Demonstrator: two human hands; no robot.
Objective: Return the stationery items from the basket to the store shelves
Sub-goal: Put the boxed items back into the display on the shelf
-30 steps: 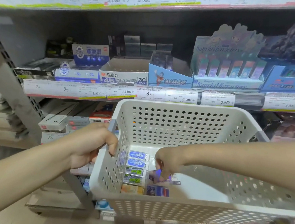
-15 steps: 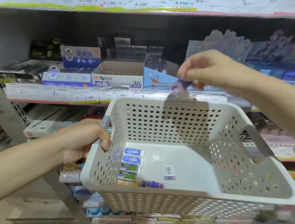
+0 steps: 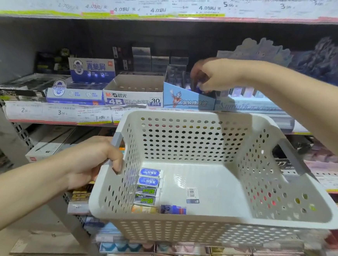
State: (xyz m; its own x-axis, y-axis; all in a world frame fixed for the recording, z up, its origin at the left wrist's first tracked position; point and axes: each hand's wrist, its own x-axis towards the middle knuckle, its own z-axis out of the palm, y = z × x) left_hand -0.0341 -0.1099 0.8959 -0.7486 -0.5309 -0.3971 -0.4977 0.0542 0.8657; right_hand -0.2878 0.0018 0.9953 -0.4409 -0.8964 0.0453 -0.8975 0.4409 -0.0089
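Gripping the grey handle point(image 3: 116, 144) of the white perforated basket point(image 3: 207, 221), the left hand point(image 3: 92, 162) holds it below the eraser shelf point(image 3: 63, 117). Six erasers lie along the basket's left wall: two blue-labelled erasers point(image 3: 150, 177), two green-labelled erasers point(image 3: 146, 195), one orange eraser point(image 3: 144, 209) and one purple eraser point(image 3: 172, 209). The right hand point(image 3: 214, 77) reaches into the blue cartoon display box point(image 3: 186, 101), fingers curled down; whether it grasps anything cannot be told.

Price labels point(image 3: 60, 112) along the shelf edge at 9 o'clock, upper price strip point(image 3: 157, 7) at 12 o'clock, grey perforated upright point(image 3: 20, 134) at 9 o'clock, barcode sticker point(image 3: 191, 192) near centre.
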